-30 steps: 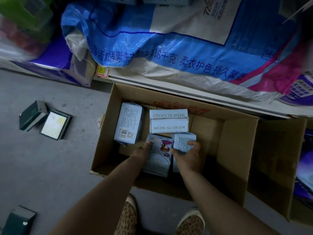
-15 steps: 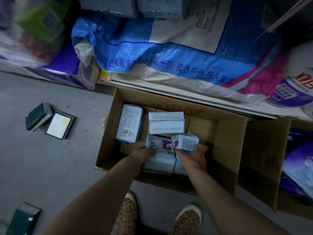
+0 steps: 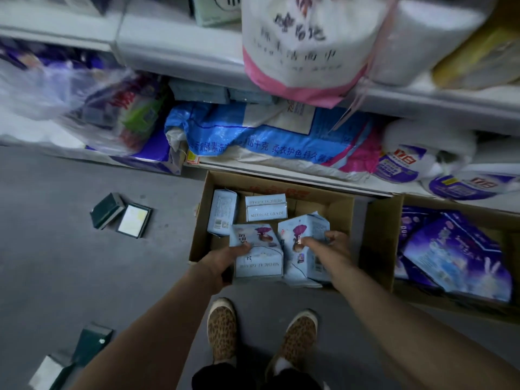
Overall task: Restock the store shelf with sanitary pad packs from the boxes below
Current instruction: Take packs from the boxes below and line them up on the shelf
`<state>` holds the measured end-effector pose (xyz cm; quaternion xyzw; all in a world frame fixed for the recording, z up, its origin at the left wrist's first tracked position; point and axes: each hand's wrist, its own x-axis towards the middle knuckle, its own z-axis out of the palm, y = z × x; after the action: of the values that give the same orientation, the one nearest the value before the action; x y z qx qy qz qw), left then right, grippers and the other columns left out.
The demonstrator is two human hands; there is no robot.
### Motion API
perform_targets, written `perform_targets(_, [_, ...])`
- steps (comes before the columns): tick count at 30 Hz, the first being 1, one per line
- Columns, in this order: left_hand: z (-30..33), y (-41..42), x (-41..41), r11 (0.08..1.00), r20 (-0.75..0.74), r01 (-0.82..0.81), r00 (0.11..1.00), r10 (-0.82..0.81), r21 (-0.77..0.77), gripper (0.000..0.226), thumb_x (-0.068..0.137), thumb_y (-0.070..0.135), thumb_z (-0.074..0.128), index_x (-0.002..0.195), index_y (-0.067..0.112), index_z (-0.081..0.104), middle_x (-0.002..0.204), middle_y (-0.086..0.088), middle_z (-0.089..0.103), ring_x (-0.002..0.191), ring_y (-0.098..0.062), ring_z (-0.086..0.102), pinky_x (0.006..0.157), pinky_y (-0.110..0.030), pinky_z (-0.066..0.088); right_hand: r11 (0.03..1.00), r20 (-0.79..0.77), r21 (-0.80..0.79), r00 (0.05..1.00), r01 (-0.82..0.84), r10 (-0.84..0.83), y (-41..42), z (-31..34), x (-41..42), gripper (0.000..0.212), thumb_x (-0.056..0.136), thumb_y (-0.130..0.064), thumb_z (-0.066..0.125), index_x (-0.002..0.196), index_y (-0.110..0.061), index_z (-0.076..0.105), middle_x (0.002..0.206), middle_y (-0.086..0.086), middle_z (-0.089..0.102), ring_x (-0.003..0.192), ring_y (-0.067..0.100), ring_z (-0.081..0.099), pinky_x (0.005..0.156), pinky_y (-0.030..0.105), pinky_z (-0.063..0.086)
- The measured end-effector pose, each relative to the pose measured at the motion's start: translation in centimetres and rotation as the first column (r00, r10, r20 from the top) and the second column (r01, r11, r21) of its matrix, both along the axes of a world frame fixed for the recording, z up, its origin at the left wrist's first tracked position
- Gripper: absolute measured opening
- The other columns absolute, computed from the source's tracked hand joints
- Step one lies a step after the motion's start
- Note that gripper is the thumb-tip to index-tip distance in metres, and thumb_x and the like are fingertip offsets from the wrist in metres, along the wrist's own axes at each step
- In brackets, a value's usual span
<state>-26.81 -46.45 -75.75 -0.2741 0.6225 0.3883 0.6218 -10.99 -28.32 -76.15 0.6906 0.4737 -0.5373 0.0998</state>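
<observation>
An open cardboard box (image 3: 339, 212) stands on the floor below the shelves. My left hand (image 3: 228, 256) grips a light blue pad pack (image 3: 257, 254) lifted above the box's near edge. My right hand (image 3: 330, 246) grips a second light blue pad pack (image 3: 302, 246) beside it. Two more light blue packs remain in the box: one on edge (image 3: 222, 211) at the left, one marked MEDICAL GRADE (image 3: 266, 208) at the back.
A second box (image 3: 381, 229) to the right holds purple packs (image 3: 453, 254). A big blue sack (image 3: 253, 133) lies on the bottom shelf; a white and pink bag (image 3: 304, 43) sits on the grey shelf (image 3: 174, 52) above. Dark green boxes (image 3: 121, 215) lie on the floor at left.
Both hands have raised their packs out of the box toward me. The view has tilted up, bringing the upper shelf and the purple packs into sight.
</observation>
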Motion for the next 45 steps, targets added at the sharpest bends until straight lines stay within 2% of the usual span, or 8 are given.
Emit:
perform_targets(12, [15.5, -2.2, -0.8, 0.978, -0.117, -0.027, 0.992, 0.053, 0.208, 0.085, 0.060, 0.027, 0.090, 0.137, 0.029, 0.055, 0.120, -0.012, 0.071, 0.111, -0.034, 0.066, 0.077, -0.048, 0.058, 0.991, -0.243, 0.038, 0.963, 0.127, -0.114, 0.4, 16.7, 1.0, 0.051, 0.080, -0.031, 0.082, 0.119, -0.019, 0.052, 0.109, 0.005, 0.065, 0.086, 0.019, 0.065, 0.062, 0.029, 0.046])
perform_targets(18, [24.8, -3.2, -0.7, 0.887, -0.147, -0.045, 0.981, 0.126, 0.459, 0.044, 0.084, 0.011, 0.069, 0.126, 0.023, 0.063, 0.114, -0.012, 0.073, 0.093, -0.029, 0.074, 0.067, -0.041, 0.060, 0.976, -0.400, 0.027, 0.897, 0.218, -0.189, -0.2, 25.6, 1.7, 0.052, 0.083, -0.027, 0.079, 0.124, -0.014, 0.049, 0.113, 0.010, 0.065, 0.092, 0.022, 0.066, 0.068, 0.031, 0.050])
perform_targets(22, [30.5, -4.3, -0.4, 0.824, -0.169, -0.068, 0.966, 0.195, 0.562, 0.066, 0.077, 0.017, 0.077, 0.139, 0.021, 0.054, 0.129, -0.015, 0.066, 0.115, -0.037, 0.064, 0.087, -0.049, 0.057, 0.956, -0.525, 0.008, 0.815, 0.292, -0.245, -0.9, 31.9, 2.4, 0.053, 0.081, -0.029, 0.080, 0.127, -0.019, 0.054, 0.105, 0.010, 0.074, 0.088, 0.028, 0.073, 0.067, 0.034, 0.056])
perform_targets(28, [40.5, -3.5, -0.6, 0.739, -0.223, -0.076, 0.928, 0.298, 0.670, 0.047, 0.084, 0.013, 0.068, 0.130, 0.013, 0.060, 0.125, -0.015, 0.068, 0.104, -0.028, 0.070, 0.077, -0.039, 0.062, 0.952, -0.755, -0.019, 0.619, 0.306, -0.214, -0.1, 41.9, 2.2, 0.041, 0.090, -0.025, 0.069, 0.129, -0.020, 0.057, 0.115, 0.012, 0.073, 0.091, 0.028, 0.073, 0.056, 0.030, 0.055])
perform_targets(32, [47.0, -1.8, -1.3, 0.710, -0.315, 0.026, 0.907, 0.280, 0.704, 0.046, 0.082, 0.016, 0.067, 0.126, 0.004, 0.062, 0.122, -0.020, 0.069, 0.099, -0.029, 0.072, 0.075, -0.040, 0.062, 0.959, -0.845, -0.013, 0.510, 0.282, -0.162, 1.1, 48.4, 1.4, 0.051, 0.084, -0.035, 0.072, 0.130, -0.045, 0.055, 0.117, 0.007, 0.073, 0.103, 0.031, 0.070, 0.081, 0.047, 0.057])
perform_targets(36, [52.2, -0.7, -2.4, 0.674, -0.406, 0.108, 0.862, 0.302, 0.731, 0.050, 0.080, 0.022, 0.076, 0.125, 0.006, 0.062, 0.124, -0.018, 0.068, 0.111, -0.033, 0.067, 0.093, -0.047, 0.057, 0.973, -0.912, 0.054, 0.407, 0.224, -0.043, 2.2, 54.0, 0.7, 0.060, 0.080, -0.032, 0.074, 0.136, -0.039, 0.053, 0.120, 0.009, 0.072, 0.113, 0.034, 0.067, 0.104, 0.062, 0.045])
perform_targets(40, [57.1, 0.0, -2.6, 0.632, -0.456, 0.119, 0.794, 0.402, 0.765, 0.039, 0.080, 0.025, 0.075, 0.117, 0.016, 0.064, 0.119, -0.008, 0.072, 0.103, -0.021, 0.067, 0.094, -0.037, 0.052, 0.982, -0.935, 0.151, 0.338, 0.118, 0.103, 1.8, 59.4, 0.2, 0.064, 0.062, -0.040, 0.079, 0.124, -0.038, 0.062, 0.119, 0.009, 0.073, 0.110, 0.035, 0.068, 0.100, 0.060, 0.048])
perform_targets(45, [62.4, 1.0, -2.6, 0.547, -0.481, 0.185, 0.742, 0.467, 0.816, 0.044, 0.078, 0.027, 0.074, 0.118, 0.013, 0.065, 0.124, -0.017, 0.068, 0.100, -0.025, 0.065, 0.083, -0.037, 0.057, 0.983, -0.966, 0.120, 0.244, 0.136, 0.084, 2.4, 62.6, -0.6, 0.053, 0.082, -0.031, 0.071, 0.133, -0.034, 0.057, 0.128, 0.008, 0.069, 0.108, 0.028, 0.070, 0.087, 0.049, 0.058])
